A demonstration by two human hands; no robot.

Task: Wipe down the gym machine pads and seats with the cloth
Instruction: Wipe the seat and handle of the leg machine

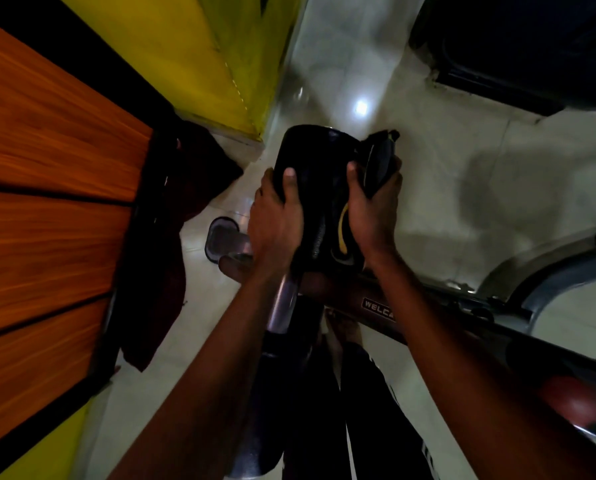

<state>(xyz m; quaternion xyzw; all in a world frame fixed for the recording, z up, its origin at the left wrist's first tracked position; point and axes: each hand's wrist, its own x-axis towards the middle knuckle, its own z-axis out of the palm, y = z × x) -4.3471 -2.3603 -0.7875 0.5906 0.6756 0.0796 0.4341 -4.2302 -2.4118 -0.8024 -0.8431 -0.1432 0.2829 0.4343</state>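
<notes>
A black padded seat (319, 168) of a gym machine stands below me in the middle of the view. My left hand (275, 216) grips its left side, thumb on top. My right hand (372, 209) holds a dark cloth with yellow trim (379, 161) against the seat's right side; more of the cloth (341, 237) hangs down under the palm. A chrome post (282, 306) carries the seat.
A dark machine frame bar with a label (379, 308) runs to the lower right. A dark red garment (172, 237) hangs on the orange wood panel (47, 150) at left. A yellow wall (220, 57) stands behind, and pale floor tiles (462, 168) spread right.
</notes>
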